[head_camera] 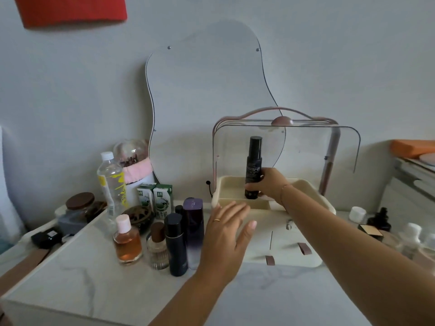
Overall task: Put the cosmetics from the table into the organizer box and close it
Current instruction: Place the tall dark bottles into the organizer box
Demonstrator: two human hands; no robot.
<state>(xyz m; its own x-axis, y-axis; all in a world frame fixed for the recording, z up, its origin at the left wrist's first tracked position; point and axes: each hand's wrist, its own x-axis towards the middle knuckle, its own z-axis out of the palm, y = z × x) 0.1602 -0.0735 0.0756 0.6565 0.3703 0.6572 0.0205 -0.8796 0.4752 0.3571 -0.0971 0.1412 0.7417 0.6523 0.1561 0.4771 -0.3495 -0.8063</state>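
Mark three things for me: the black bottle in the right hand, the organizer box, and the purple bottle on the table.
black bottle (253, 164): head view, on its body above the gripping fingers.
organizer box (223, 187): head view, on the cream tray's left wall.
purple bottle (193, 215): head view, on its dark upper half.

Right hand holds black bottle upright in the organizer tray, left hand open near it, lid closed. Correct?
No: the clear lid is raised open, not closed, as the head view shows. The rest stands: right hand grips the black bottle upright in the organizer tray, left hand open near it.
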